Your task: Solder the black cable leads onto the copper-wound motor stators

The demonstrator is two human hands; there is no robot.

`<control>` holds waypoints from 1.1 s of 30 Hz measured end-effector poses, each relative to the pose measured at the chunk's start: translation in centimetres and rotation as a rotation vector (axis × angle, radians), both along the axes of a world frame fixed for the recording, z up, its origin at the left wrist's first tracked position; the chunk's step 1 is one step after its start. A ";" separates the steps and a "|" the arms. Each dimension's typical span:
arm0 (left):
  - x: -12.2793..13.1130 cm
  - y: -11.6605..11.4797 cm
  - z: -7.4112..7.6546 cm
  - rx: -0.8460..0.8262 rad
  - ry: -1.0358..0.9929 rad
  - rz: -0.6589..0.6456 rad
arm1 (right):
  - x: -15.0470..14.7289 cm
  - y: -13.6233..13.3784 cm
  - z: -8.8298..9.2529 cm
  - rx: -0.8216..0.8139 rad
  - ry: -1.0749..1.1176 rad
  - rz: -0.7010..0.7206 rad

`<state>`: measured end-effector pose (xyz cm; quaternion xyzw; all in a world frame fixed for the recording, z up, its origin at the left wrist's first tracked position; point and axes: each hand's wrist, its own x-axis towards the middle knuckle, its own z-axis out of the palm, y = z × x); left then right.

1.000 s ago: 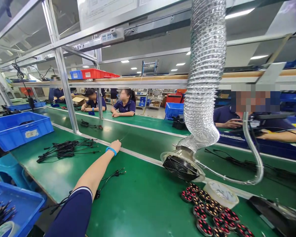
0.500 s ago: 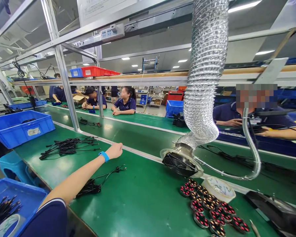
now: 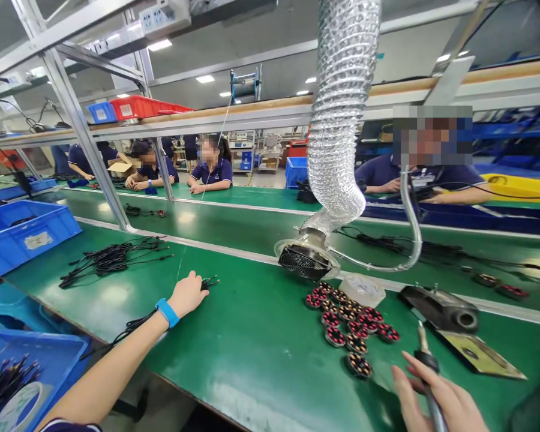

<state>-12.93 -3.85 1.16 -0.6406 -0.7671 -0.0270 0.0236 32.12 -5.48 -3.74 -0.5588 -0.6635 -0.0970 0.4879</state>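
Observation:
My left hand (image 3: 189,294), with a blue wristband, is closed over the black cable (image 3: 135,324) on the green bench; its wire ends stick out beyond the fingers. At the lower right, my right hand (image 3: 436,390) holds a soldering iron (image 3: 425,351) with its tip pointing up and away. Between the hands lie several round coils (image 3: 335,336) with red or copper windings. Another bundle of black cables (image 3: 110,258) rests beyond my left forearm.
A fan (image 3: 303,261) on a silver duct (image 3: 342,108) stands behind the coils, near a tape roll (image 3: 362,290) and a dark metal stand (image 3: 445,309). Blue bins (image 3: 31,240) are at the left. People sit across the bench.
My left hand has moved down and nearer, onto the cable. My right hand has come into view with the soldering iron. The view has shifted right and downward.

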 end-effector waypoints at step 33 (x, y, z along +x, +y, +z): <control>5.2 -3.2 -2.7 0.168 -0.268 -0.892 | -3.2 -1.4 -0.3 -0.234 0.059 0.198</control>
